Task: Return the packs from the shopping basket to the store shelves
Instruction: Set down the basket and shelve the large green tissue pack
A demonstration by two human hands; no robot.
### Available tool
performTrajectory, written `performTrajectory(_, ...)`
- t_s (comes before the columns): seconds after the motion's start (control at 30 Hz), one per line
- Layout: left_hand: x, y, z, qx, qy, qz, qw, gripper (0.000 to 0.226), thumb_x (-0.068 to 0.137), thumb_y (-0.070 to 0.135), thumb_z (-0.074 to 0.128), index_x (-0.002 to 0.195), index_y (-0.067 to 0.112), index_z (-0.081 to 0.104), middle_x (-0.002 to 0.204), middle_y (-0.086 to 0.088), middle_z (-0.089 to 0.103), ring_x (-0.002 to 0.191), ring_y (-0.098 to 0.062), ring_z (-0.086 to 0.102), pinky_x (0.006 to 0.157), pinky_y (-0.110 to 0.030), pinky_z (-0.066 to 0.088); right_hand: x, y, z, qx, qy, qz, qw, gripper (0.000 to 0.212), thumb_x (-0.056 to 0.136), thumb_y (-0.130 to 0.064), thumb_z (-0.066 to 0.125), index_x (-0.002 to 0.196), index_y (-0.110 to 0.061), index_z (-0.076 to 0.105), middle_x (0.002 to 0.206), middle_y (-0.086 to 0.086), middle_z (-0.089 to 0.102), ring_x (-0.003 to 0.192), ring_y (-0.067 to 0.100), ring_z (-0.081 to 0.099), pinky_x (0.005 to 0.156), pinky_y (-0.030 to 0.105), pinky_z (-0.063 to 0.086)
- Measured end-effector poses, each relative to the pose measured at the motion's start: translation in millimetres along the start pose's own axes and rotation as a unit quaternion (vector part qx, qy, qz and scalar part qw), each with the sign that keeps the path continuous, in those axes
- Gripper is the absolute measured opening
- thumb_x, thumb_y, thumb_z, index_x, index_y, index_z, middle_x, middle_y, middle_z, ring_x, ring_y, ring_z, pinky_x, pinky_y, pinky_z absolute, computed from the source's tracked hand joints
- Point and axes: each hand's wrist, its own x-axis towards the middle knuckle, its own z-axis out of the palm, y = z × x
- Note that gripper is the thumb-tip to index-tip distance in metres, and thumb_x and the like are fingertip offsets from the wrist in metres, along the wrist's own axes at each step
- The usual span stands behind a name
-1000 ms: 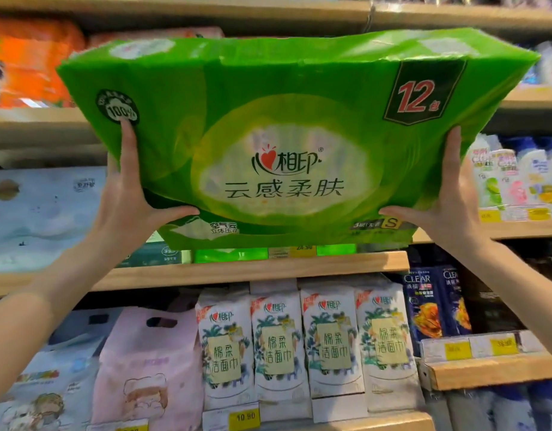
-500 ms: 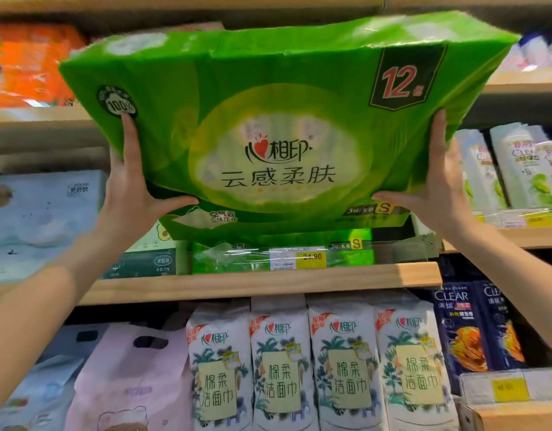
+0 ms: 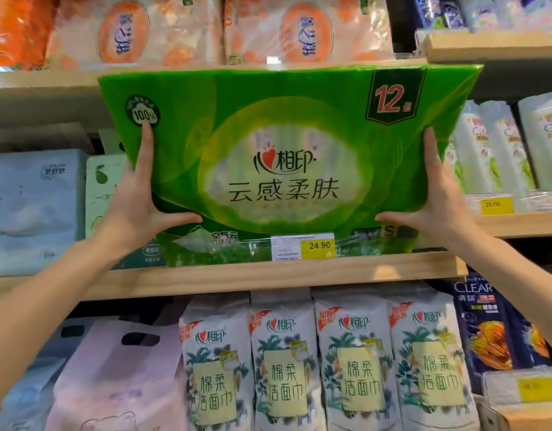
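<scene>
A large green tissue pack [image 3: 287,144] marked "12" fills the middle of the view, in the opening above the wooden middle shelf [image 3: 237,276]. My left hand [image 3: 138,200] grips its lower left corner, thumb underneath. My right hand [image 3: 433,200] grips its lower right corner the same way. Its bottom edge sits just above another green pack [image 3: 225,247] lying on that shelf, behind a yellow 24.90 price tag [image 3: 302,246]. The shopping basket is out of sight.
Orange-and-white packs [image 3: 187,29] line the top shelf. Blue and pale packs [image 3: 35,206] stand to the left, white shampoo bottles [image 3: 498,144] to the right. Below are several white face-towel packs [image 3: 324,365], a pink bag [image 3: 113,374] and dark CLEAR bottles [image 3: 486,325].
Both hands have carried the green pack lower and deeper towards the middle shelf opening. My view has tilted up, bringing the orange packs on the top shelf into sight.
</scene>
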Motion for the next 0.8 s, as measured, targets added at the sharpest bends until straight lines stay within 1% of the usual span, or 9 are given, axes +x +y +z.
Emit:
performTrajectory(0.13,-5.6,3.3,-1.2,-0.010,0.017,0.001,1.000,0.131,0.047,0.040,0.078,0.137,0.043,-0.017,0.151,-0.018,0.023,0.137,-0.027,0.028,0.110,-0.042,0.023,-4.8,-8.9,-2.8,0.009,0.012,-0.008,1.000,0.126,0.053,-0.026,0.084,0.137,-0.032,-0.009,0.145,0.023,0.030,0.131,0.032,0.033,0.105,0.043,0.029)
performTrajectory(0.27,-11.9,5.0,-2.0,-0.009,0.034,0.004,0.999,0.130,0.048,0.042,0.077,0.139,0.040,-0.015,0.151,-0.020,0.023,0.138,-0.028,0.027,0.111,-0.045,0.025,-12.5,-15.3,-3.1,0.006,0.037,0.003,0.999,0.123,0.056,-0.021,0.084,0.137,-0.033,-0.007,0.141,0.022,0.036,0.126,0.031,0.038,0.102,0.040,0.031)
performTrajectory(0.33,-9.3,7.0,-2.8,0.000,0.030,-0.009,1.000,0.131,0.048,0.040,0.080,0.136,0.044,-0.017,0.150,-0.022,0.023,0.138,-0.032,0.027,0.111,-0.048,0.026,-11.9,-18.4,-4.1,0.000,0.029,0.010,1.000,0.121,0.058,-0.028,0.082,0.138,-0.034,-0.007,0.137,0.023,0.038,0.124,0.031,0.039,0.100,0.037,0.031)
performTrajectory(0.43,-5.0,10.3,-4.5,0.023,0.004,-0.027,0.999,0.133,0.049,0.040,0.083,0.139,0.042,-0.015,0.147,-0.027,0.024,0.135,-0.038,0.029,0.109,-0.051,0.027,-7.8,-20.8,-6.0,-0.003,0.019,0.044,0.999,0.110,0.060,-0.058,0.068,0.140,-0.043,-0.005,0.142,0.025,0.026,0.132,0.034,0.030,0.103,0.043,0.031)
performTrajectory(0.5,-4.2,11.8,-7.1,0.045,0.008,-0.038,0.998,0.130,0.048,0.054,0.079,0.143,0.042,-0.009,0.150,-0.025,0.015,0.138,-0.037,0.023,0.107,-0.054,0.028,-5.0,-20.5,-4.6,-0.088,0.050,0.045,0.994,0.099,0.066,-0.073,0.052,0.143,-0.038,0.001,0.150,0.024,0.007,0.140,0.038,0.014,0.106,0.053,0.030)
performTrajectory(0.53,-4.2,10.8,-7.8,0.073,0.024,-0.038,0.996,0.124,0.052,0.063,0.076,0.144,0.042,-0.005,0.153,-0.023,0.007,0.141,-0.037,0.016,0.107,-0.055,0.027,-2.7,-21.3,-3.7,-0.150,0.075,0.026,0.985,0.094,0.070,-0.075,0.044,0.143,-0.030,0.005,0.151,0.024,0.003,0.141,0.037,0.008,0.109,0.055,0.025)
performTrajectory(0.63,-2.7,10.8,-7.2,0.194,0.080,0.025,0.978,0.103,0.068,0.077,0.044,0.147,0.023,0.007,0.154,-0.026,-0.004,0.143,-0.035,-0.002,0.113,-0.051,0.000,10.7,-30.3,-3.5,-0.244,0.099,-0.030,0.964,0.094,0.078,-0.070,0.038,0.141,-0.004,0.015,0.152,0.028,0.007,0.142,0.036,0.004,0.114,0.049,0.002)
performTrajectory(0.7,1.5,15.6,-3.7,0.229,0.091,0.048,0.968,0.099,0.077,0.074,0.034,0.144,0.005,0.012,0.154,-0.027,0.000,0.143,-0.034,-0.003,0.112,-0.043,-0.014,22.0,-39.0,-4.1,-0.242,0.094,-0.066,0.963,0.091,0.079,-0.064,0.044,0.144,-0.011,0.007,0.152,0.029,0.004,0.141,0.039,0.001,0.113,0.049,-0.003)
performTrajectory(0.8,13.3,27.3,1.6,0.229,0.125,0.060,0.963,0.098,0.079,0.072,0.034,0.143,0.000,0.013,0.154,-0.027,0.005,0.143,-0.034,0.000,0.109,-0.033,-0.022,33.2,-50.8,-1.4,-0.220,0.078,-0.095,0.968,0.083,0.078,-0.049,0.050,0.146,-0.027,0.007,0.152,0.030,-0.004,0.138,0.046,-0.009,0.109,0.059,-0.007)
